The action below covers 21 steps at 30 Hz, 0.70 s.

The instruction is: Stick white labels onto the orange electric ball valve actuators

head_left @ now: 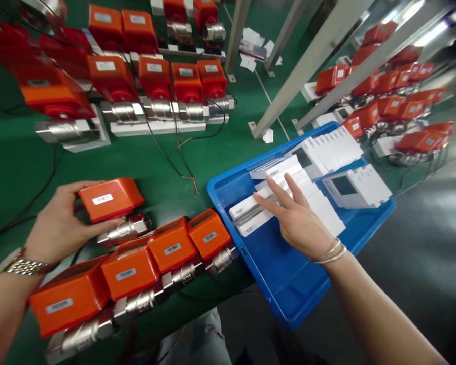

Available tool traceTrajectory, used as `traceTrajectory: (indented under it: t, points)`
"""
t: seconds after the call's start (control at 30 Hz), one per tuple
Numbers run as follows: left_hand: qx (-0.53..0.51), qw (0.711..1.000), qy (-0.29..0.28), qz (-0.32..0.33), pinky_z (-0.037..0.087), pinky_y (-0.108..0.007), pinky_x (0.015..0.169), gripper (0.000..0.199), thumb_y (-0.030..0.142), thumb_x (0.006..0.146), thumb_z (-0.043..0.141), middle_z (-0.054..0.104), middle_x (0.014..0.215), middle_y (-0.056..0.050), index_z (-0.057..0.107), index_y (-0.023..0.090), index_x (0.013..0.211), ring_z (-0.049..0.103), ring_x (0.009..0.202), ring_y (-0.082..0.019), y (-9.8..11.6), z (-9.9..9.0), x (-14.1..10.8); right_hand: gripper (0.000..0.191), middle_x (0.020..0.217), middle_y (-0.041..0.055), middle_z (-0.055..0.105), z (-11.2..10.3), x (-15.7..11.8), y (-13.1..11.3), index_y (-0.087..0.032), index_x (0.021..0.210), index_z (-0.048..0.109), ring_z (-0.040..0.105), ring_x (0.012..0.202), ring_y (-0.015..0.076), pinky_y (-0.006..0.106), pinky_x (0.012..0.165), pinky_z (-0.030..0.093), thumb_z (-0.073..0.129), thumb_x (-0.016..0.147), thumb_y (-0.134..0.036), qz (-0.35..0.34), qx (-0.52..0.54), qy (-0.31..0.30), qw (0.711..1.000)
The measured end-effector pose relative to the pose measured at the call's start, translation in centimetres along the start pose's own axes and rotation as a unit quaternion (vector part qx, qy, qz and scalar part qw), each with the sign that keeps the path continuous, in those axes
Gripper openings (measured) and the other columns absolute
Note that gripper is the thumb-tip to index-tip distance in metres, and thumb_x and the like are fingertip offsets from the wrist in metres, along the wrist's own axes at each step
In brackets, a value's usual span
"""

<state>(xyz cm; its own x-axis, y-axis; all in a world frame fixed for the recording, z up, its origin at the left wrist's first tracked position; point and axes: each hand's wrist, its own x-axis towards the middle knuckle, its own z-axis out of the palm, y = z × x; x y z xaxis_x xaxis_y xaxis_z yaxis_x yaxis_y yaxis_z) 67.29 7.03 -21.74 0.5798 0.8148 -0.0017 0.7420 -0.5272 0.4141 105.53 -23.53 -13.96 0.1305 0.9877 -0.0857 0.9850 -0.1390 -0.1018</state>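
Note:
My left hand is closed around the orange housing of a motorized valve. A metal valve body sits under that housing, and a small barcode label is on its side. My right hand is over a blue tray, fingers spread, at a row of white plastic cases. Its fingertips are at or just above the cases; I cannot tell whether they touch. More white cases stand farther back in the tray, and one white case with a dark screen leans at the right.
Several orange valves stand in a row along the near edge of the green table. Behind are more valves on white blocks, with loose black cables. Grey metal posts rise beyond the tray, and further valves are at the right.

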Motion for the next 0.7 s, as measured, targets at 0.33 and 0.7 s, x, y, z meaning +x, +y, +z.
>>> traceTrajectory:
  t: [0.33, 0.7]
  points:
    - [-0.098, 0.994, -0.013, 0.038, 0.055, -0.048, 0.096, 0.075, 0.052, 0.069, 0.084, 0.063, 0.124, -0.008, 0.052, 0.022, 0.129, 0.065, 0.109, -0.031, 0.8, -1.5, -0.2, 0.021, 0.106, 0.0117, 0.069, -3.1, 9.5, 1.9, -0.018, 0.107, 0.072, 0.062, 0.104, 0.0272, 0.044, 0.094, 0.053, 0.061, 0.089, -0.012, -0.126, 0.01, -0.133, 0.983]
    - [-0.192, 0.958, 0.207, -0.058, 0.059, -0.049, 0.097, 0.075, 0.041, 0.069, 0.087, 0.061, 0.13, -0.011, 0.049, 0.022, 0.131, 0.064, 0.117, -0.032, -4.9, -8.2, -6.6, 0.029, 0.093, 0.003, 0.074, -7.6, 18.8, -16.5, -0.026, 0.112, 0.067, 0.068, 0.07, 0.0193, 0.03, 0.061, 0.052, 0.063, 0.095, -0.049, -0.053, 0.203, 0.125, 0.97]
